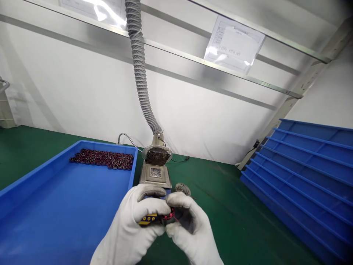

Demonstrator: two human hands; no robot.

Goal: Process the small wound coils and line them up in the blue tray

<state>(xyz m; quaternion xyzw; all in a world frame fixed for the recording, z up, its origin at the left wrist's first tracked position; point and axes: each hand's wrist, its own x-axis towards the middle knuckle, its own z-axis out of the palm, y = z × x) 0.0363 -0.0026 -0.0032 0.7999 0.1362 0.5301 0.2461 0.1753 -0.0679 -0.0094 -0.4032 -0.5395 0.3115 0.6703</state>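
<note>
Both my hands wear white gloves and meet low in the middle of the view. My left hand [135, 224] and my right hand [190, 228] pinch a small dark red coil part [170, 216] between their fingertips. Under them shows a dark device with yellow buttons [149, 219], partly hidden by my left hand. Just beyond stands a small metal solder pot [156, 176] with a square opening on top.
A grey ribbed extraction hose [139, 70] ends in a grilled hood [157, 155] above the pot. A blue tray [68, 202] at left holds several dark red coils [103, 159] at its far end. Stacked blue trays [306, 173] stand at right on the green mat [234, 206].
</note>
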